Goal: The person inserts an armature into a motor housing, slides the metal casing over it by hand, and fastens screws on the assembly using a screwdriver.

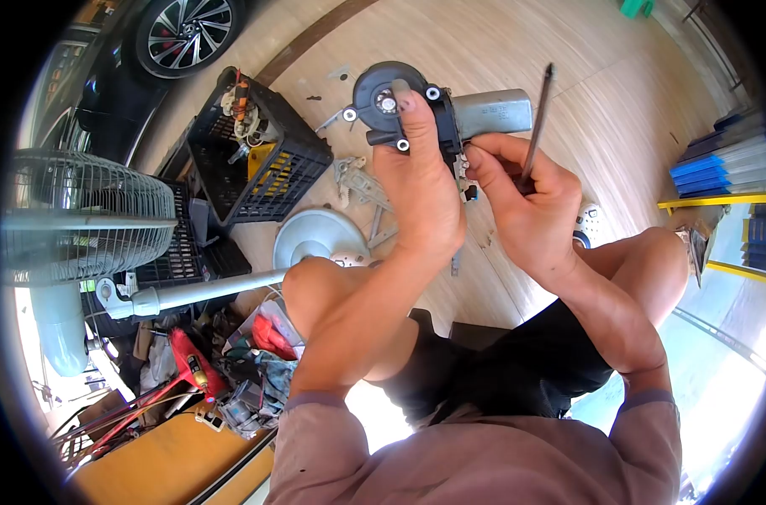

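A small electric motor [494,114] with a silver cylindrical body and a round black gear housing is held up in front of me. My left hand [421,181] is closed around the black housing, its thumb pressed on the face near the central shaft. At the motor's near side, the thumb and index finger of my right hand [530,194] pinch at a small part by the housing, which is too small to make out. A screwdriver [541,126] is also tucked in my right hand, its dark tip pointing up and away.
On the left are a black plastic crate [269,189] holding parts, a standing fan [88,219] with a round base [320,236], and a car wheel [189,34]. Metal brackets [362,185] lie on the floor. Blue-edged stacks [723,164] sit on a yellow-framed shelf at right.
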Demonstrator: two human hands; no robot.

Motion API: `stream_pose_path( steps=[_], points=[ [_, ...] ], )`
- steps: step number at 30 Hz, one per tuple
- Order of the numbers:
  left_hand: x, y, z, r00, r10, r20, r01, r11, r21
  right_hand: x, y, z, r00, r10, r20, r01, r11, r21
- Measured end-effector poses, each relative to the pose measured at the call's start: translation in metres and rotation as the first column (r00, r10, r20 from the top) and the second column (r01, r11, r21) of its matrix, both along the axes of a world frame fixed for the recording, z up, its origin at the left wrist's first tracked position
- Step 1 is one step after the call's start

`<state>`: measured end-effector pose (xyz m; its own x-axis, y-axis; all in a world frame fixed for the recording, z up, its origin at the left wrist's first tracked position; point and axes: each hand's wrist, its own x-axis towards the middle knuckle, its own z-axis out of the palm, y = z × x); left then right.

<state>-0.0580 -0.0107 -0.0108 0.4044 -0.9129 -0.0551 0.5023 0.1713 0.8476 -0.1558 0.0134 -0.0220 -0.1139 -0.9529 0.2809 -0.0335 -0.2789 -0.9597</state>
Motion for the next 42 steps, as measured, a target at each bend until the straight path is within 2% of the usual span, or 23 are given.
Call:
stream_pose_path(
  steps=[3, 9, 15, 21, 27, 30, 33, 36, 42],
  points=[
    [0.003, 0.002, 0.001, 0.999, -0.05, 0.013, 0.05, 0.999, -0.005, 0.001, 0.001, -0.002, 0.998, 0.006, 0.056, -0.008, 1.0, 0.025],
    [0.001, 0.002, -0.001, 1.0, -0.03, 0.005, 0.03, 0.999, -0.027, -0.002, 0.0, -0.003, 0.994, -0.019, -0.106, 0.017, 1.0, -0.017],
    [0.0, 0.002, 0.001, 1.0, -0.023, 0.0, 0.023, 1.0, -0.009, 0.001, 0.003, -0.003, 0.996, -0.044, -0.072, 0.042, 0.999, -0.024],
    [-0.001, -0.001, -0.004, 0.998, -0.021, -0.067, 0.023, 0.999, 0.037, -0.001, 0.004, 0.002, 0.984, -0.055, -0.167, 0.058, 0.998, 0.016],
    [0.006, 0.0, -0.003, 0.978, -0.15, -0.143, 0.174, 0.97, 0.169, -0.007, 0.005, 0.009, 0.965, -0.022, -0.261, 0.018, 1.0, -0.016],
    [0.005, 0.0, 0.0, 0.968, -0.174, -0.184, 0.215, 0.947, 0.239, -0.009, 0.003, 0.01, 0.969, 0.018, -0.247, -0.027, 0.999, -0.03],
    [0.003, -0.002, -0.006, 0.956, -0.163, -0.243, 0.222, 0.945, 0.24, -0.011, 0.005, 0.014, 0.939, 0.041, -0.341, -0.049, 0.999, -0.015],
    [0.005, -0.004, -0.012, 0.938, -0.216, -0.269, 0.279, 0.935, 0.22, -0.01, 0.006, 0.013, 0.906, -0.048, -0.421, -0.044, 0.978, -0.205],
    [0.003, -0.004, -0.009, 0.92, -0.227, -0.32, 0.307, 0.925, 0.226, -0.014, 0.007, 0.024, 0.883, -0.028, -0.469, -0.052, 0.986, -0.157]
  ],
)
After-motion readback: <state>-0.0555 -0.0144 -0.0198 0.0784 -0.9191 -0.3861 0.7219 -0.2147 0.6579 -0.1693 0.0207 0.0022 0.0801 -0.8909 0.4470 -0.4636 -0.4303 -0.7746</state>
